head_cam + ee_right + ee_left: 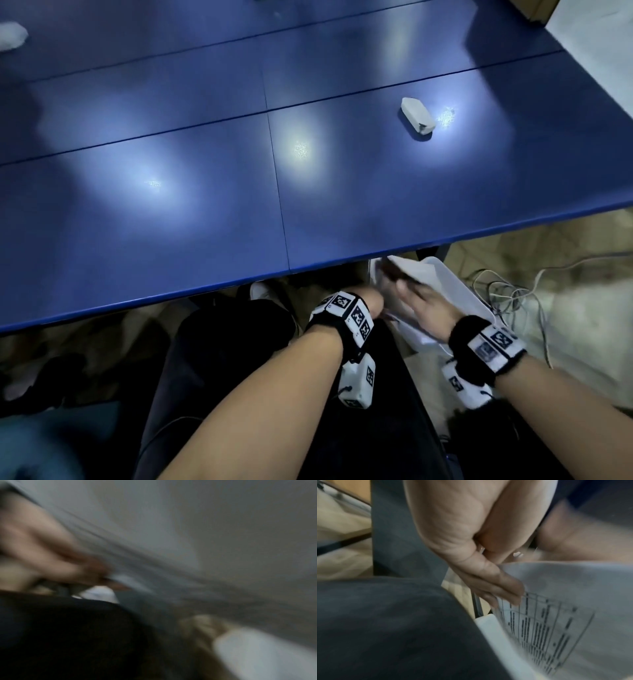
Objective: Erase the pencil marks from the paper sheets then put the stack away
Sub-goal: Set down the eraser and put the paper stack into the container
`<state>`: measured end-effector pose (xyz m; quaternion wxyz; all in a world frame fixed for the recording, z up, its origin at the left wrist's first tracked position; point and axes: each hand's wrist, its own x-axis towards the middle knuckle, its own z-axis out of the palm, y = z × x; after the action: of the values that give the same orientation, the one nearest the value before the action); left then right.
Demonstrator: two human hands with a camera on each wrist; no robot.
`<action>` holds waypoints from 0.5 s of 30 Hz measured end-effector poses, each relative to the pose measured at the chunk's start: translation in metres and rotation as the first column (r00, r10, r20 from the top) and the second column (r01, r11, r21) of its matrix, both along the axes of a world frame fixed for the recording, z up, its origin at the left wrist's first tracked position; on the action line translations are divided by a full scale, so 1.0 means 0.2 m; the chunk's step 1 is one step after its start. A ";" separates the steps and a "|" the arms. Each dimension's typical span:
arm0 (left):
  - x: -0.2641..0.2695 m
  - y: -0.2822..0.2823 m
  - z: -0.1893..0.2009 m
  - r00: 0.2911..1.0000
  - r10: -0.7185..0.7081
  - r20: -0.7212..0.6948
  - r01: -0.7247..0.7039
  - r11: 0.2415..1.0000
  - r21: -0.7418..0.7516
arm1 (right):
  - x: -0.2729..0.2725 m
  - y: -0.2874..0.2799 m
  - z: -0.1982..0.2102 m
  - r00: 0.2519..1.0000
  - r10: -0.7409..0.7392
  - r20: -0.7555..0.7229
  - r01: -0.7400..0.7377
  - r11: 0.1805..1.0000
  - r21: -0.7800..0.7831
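Note:
The paper stack [423, 272] is held below the blue table's near edge, over a white bin [460, 289] on the floor. My left hand [371, 303] grips the stack's near edge. In the left wrist view its fingers [496, 584] lie together along a sheet printed with a table [556, 618], just above the bin's rim [488, 624]. My right hand [421, 301] holds the stack from the right, with its fingers reaching over the top sheet. The right wrist view is blurred: fingers [65, 563] meet the sheets' edges [171, 536]. A white eraser [418, 118] lies on the table.
The blue table [205, 205] fills the upper view. A tangle of grey cables [507, 291] lies on the floor right of the bin. My dark-trousered legs [222, 359] are under the left arm. A white object [12, 36] sits at the table's far left.

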<state>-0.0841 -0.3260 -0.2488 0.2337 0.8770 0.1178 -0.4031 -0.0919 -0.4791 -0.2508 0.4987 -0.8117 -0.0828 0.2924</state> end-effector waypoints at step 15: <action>0.01 0.05 0.05 0.976 0.215 0.024 -0.216 0.976 0.032 | 0.03 -0.41 -0.32 0.981 -0.114 -0.158 0.023 0.872 -0.489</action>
<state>-0.0825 -0.3164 -0.2381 0.2623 0.8669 0.2167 -0.3644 -0.0853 -0.5609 -0.3147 0.2948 -0.8830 0.0680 0.3588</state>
